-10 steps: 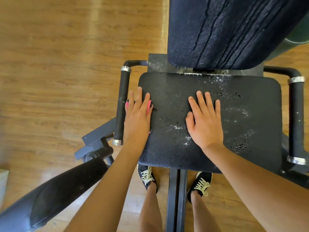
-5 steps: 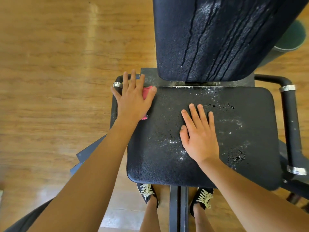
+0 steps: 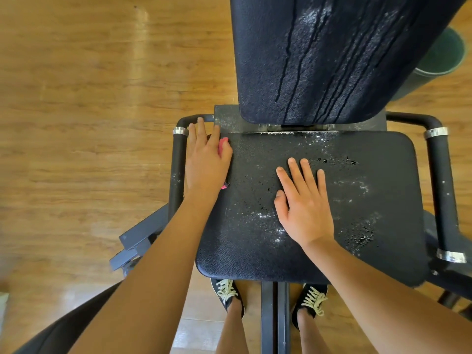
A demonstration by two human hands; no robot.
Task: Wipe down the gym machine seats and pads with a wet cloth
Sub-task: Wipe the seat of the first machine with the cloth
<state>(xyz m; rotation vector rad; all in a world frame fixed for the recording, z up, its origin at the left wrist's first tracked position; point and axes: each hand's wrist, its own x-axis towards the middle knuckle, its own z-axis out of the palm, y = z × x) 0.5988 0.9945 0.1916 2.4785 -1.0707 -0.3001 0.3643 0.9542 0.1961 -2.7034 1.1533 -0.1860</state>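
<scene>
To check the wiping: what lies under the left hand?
Under the left hand, a pink cloth shows beside the fingers and near the wrist, at the left edge of the black padded seat. The hand covers most of the cloth.

The pink cloth [image 3: 222,145] lies almost wholly under the left hand [image 3: 205,159]; only slivers show by the thumb and wrist. The top edge cuts off the back pad [image 3: 332,60], which hides part of the green bin [image 3: 441,54]. A black pad [image 3: 63,330] runs out at the bottom left corner
</scene>
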